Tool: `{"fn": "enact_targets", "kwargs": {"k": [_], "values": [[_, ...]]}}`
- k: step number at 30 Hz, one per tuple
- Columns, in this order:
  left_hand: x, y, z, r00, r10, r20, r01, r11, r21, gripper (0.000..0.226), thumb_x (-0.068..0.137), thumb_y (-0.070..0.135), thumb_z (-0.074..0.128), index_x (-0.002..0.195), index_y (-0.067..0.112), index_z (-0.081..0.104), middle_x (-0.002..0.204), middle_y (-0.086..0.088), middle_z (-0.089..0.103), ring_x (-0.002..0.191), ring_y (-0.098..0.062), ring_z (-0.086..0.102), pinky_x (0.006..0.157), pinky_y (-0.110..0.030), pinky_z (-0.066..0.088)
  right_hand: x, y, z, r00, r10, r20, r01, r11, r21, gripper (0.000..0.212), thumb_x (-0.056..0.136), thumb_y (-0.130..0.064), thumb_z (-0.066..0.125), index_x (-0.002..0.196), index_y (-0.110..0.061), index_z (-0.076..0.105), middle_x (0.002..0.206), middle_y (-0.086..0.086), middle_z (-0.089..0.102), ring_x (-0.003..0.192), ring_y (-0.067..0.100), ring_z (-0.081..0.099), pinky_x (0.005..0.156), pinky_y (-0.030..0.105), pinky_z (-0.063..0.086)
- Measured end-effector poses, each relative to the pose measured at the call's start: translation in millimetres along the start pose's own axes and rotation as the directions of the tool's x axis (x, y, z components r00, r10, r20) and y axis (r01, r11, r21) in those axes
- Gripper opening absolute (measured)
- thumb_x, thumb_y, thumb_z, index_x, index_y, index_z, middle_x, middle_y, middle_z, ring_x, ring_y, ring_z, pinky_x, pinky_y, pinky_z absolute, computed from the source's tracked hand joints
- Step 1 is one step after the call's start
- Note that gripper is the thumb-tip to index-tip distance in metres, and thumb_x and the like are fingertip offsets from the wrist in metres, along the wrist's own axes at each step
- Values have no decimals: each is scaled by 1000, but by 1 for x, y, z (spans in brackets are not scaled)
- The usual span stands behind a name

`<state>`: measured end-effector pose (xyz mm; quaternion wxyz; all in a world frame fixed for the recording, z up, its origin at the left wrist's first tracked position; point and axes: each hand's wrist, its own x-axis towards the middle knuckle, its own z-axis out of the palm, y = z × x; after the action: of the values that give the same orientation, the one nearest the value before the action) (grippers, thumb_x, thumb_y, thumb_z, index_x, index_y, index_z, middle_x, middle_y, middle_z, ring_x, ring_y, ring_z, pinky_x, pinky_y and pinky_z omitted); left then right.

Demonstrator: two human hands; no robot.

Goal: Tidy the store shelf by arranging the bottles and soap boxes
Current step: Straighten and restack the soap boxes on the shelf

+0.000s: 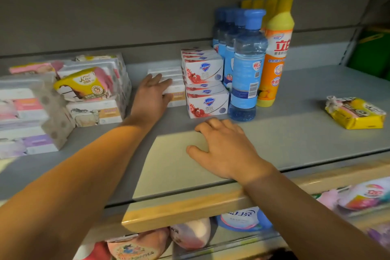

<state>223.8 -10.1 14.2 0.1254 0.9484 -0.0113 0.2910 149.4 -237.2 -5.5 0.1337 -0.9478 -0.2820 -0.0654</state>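
clear-wrapped soap packs point(92, 88) sit far left on the shelf point(306, 133). the left hand point(153, 93), fingers nearly straight, presses a pale soap box stack point(176, 86), likely squaring it against the safeguard detox boxes point(205, 82); next comes a gentle push. the right hand point(223, 148) rests flat, holding nothing. blue bottles point(247, 65), an orange bottle point(274, 53), then a stray yellow pack point(356, 113).

Tissue packs point(31, 116) at left; pouches point(190, 232) on lower shelf.
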Motion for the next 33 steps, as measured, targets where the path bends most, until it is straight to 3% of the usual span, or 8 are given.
{"fn": "enact_targets", "kwargs": {"k": [14, 19, 22, 25, 29, 33], "values": [[-3, 3, -14, 998, -24, 61, 22, 999, 23, 57, 92, 29, 64, 145, 16, 47, 154, -14, 37, 145, -32, 26, 118, -34, 16, 0, -1, -2, 1000, 4, 7, -5, 1000, 28, 61, 86, -66, 36, 138, -33, 43, 139, -7, 45, 127, 20, 38, 108, 41, 32], [-52, 0, -59, 997, -47, 65, 52, 996, -76, 47, 86, 23, 68, 132, 18, 60, 134, -8, 60, 125, -30, 51, 104, -31, 37, 0, -3, -3, 1000, 19, 6, -19, 999, 27, 59, 88, -63, 41, 138, -32, 45, 141, -8, 45, 128, 20, 39, 107, 38, 34], [-95, -17, -88, 992, -71, 103, 80, 993, -87, 41, 85, 24, 71, 125, 17, 64, 124, -6, 66, 113, -27, 60, 92, -27, 41, 4, -8, -6, 1000, 26, 0, -26, 999, 39, 53, 87, -59, 48, 133, -32, 51, 136, -6, 51, 123, 19, 44, 103, 38, 39], [-129, -40, -112, 976, -126, 179, 135, 990, -36, 41, 87, 32, 69, 125, 16, 65, 125, 0, 66, 116, -21, 60, 92, -26, 44, 14, -26, -8, 999, -25, -43, 28, 997, 76, 48, 87, -52, 55, 130, -29, 55, 131, -2, 56, 119, 19, 49, 97, 35, 43], [-164, -72, -138, 956, -202, 213, 211, 977, -22, 39, 88, 35, 69, 122, 17, 66, 115, 0, 70, 105, -18, 63, 85, -25, 45, 40, -68, -7, 981, -114, -157, 146, 966, 212, 44, 85, -42, 63, 127, -26, 60, 129, 0, 60, 118, 21, 54, 96, 35, 46], [-184, -83, -146, 964, -154, 218, 146, 988, 51, 43, 86, 51, 54, 113, 20, 68, 109, -1, 69, 101, -21, 60, 84, -28, 45, 83, -117, -1, 961, -187, -203, 237, 935, 265, 45, 85, -37, 66, 128, -26, 56, 126, 1, 57, 115, 24, 54, 92, 35, 46]]}}
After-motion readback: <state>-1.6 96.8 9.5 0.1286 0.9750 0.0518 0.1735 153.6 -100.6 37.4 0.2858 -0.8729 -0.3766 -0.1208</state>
